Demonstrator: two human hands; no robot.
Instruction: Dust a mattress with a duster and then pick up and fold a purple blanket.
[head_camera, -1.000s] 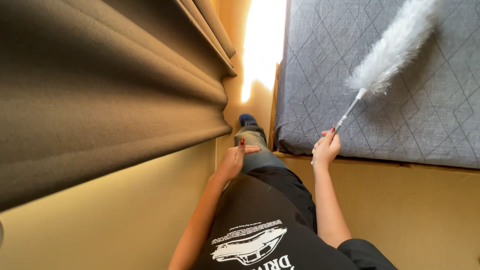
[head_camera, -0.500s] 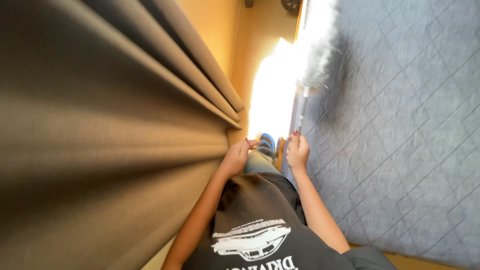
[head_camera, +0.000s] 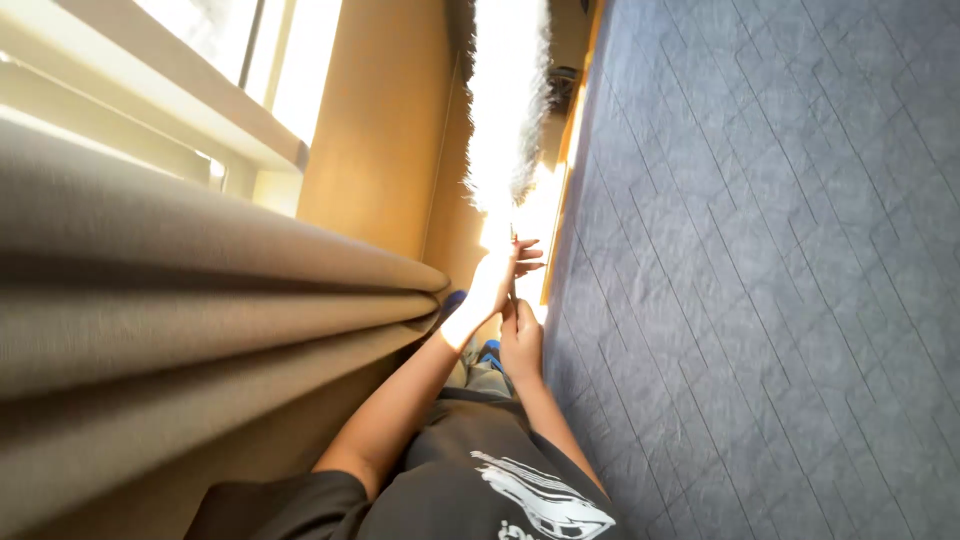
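Head view, both hands now on duster handle (head_camera: 513, 290), right hand (head_camera: 521, 340) grip closed, left hand (head_camera: 497, 280) fingers spread, fluffy head (head_camera: 508, 100) raised higher.

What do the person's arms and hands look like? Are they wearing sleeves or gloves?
Both arms are bare below short dark sleeves of a dark T-shirt with a white picture printed on it. The left hand and right hand wear no gloves. Bright sunlight washes out the left hand, so rings or nail colour cannot be told.
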